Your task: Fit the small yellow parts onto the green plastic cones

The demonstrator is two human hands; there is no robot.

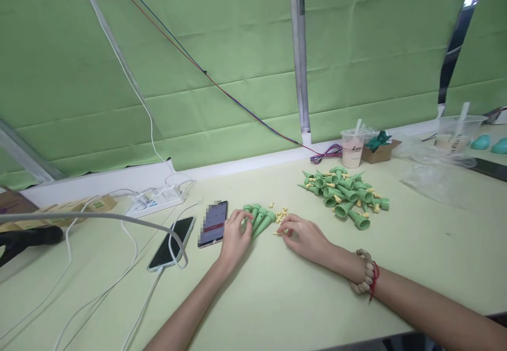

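Observation:
My left hand (235,237) rests at the left edge of a small row of green plastic cones (262,223). Its thumb and forefinger are curved with a gap between them, touching or nearly touching the nearest cones. To the right, my right hand (304,238) is pinched at the fingertips on a small yellow plastic piece (276,233) just above the table. Several more small yellow pieces (281,215) lie loose between the cones and my right hand. Farther back on the right is a heap of green cones (344,192) with yellow pieces scattered among them.
Two phones, a dark one (174,243) and a lit one (214,224), lie left of my hands. White cables run from a power strip (158,200). A drink cup (352,148), a small cardboard box (380,152) and a clear plastic bag (435,179) stand behind the heap.

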